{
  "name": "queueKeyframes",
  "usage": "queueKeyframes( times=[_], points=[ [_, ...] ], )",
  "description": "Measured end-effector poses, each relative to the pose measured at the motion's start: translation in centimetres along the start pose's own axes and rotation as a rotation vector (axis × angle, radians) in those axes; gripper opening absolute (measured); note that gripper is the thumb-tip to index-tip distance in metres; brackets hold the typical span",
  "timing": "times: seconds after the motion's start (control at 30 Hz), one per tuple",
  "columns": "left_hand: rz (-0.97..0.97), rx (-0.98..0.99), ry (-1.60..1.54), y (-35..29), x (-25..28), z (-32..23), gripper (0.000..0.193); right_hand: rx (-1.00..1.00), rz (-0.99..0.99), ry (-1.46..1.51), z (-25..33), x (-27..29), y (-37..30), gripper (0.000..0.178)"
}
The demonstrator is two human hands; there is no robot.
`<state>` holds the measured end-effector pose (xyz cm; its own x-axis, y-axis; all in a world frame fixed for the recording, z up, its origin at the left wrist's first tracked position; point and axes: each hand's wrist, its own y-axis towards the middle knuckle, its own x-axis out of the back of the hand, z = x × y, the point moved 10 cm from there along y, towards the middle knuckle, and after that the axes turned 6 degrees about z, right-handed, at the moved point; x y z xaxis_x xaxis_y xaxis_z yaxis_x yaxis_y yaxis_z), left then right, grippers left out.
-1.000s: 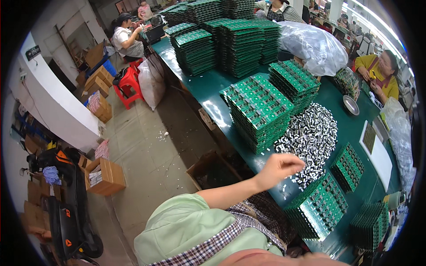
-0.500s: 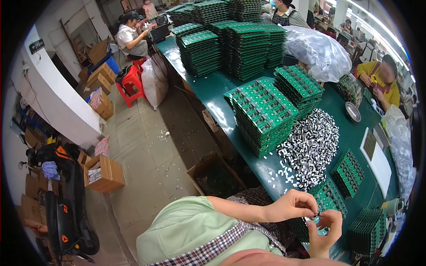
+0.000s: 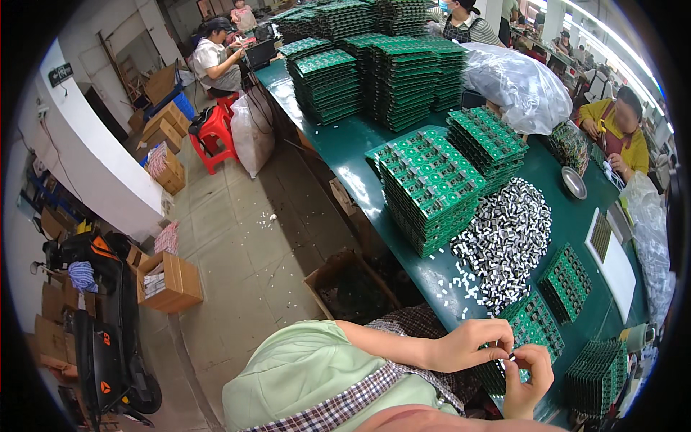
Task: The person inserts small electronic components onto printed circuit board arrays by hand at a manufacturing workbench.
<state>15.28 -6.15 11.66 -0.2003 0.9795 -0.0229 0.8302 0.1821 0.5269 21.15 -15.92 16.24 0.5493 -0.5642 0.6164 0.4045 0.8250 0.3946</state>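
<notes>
My left hand (image 3: 471, 345) is closed in a pinch, its fingertips meeting those of my right hand (image 3: 530, 373) over the green table. Between them is a small black-and-white piece (image 3: 512, 356), partly hidden, with both hands' fingers on it. Under and beyond my hands lies a green circuit board panel (image 3: 534, 322); another panel (image 3: 566, 282) rests to its right. Farther off, a heap of small black-and-white pieces (image 3: 507, 237) spreads over the tabletop, with a few white ones loose at its near left side.
Tall stacks of circuit boards (image 3: 428, 183) stand left of the heap, more at the back. At the right are a white tray (image 3: 613, 270), a metal dish (image 3: 574, 183) and a lower board stack (image 3: 596, 378). A co-worker in yellow (image 3: 612, 137) sits across; an open carton (image 3: 350, 284) stands below the table edge.
My left hand has shifted slightly down and my right fingers have curled in closer. White now shows on the piece between my fingertips. The co-worker in yellow has moved their hands.
</notes>
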Motion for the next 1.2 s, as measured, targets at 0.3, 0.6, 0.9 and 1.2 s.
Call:
queueKeyframes(
  times=[0.3,0.6,0.9,1.2],
  points=[
    [0.020,-0.073,-0.094,0.1,-0.4,-0.5,0.011,-0.041,0.008,0.158,-1.0,-0.1,-0.5,0.019],
    [0.011,-0.069,-0.049,-0.2,-0.1,-0.8,0.013,0.079,0.001,0.030,0.4,-0.1,-0.3,0.019],
    [0.128,0.032,-0.141,-0.6,-1.2,0.6,0.010,0.041,0.141,0.128,-0.5,-1.1,0.2,0.021],
    [0.085,-0.050,-0.069,-0.3,-0.3,0.1,0.012,0.133,0.016,-0.003,1.4,0.5,0.0,0.024]
  ],
)
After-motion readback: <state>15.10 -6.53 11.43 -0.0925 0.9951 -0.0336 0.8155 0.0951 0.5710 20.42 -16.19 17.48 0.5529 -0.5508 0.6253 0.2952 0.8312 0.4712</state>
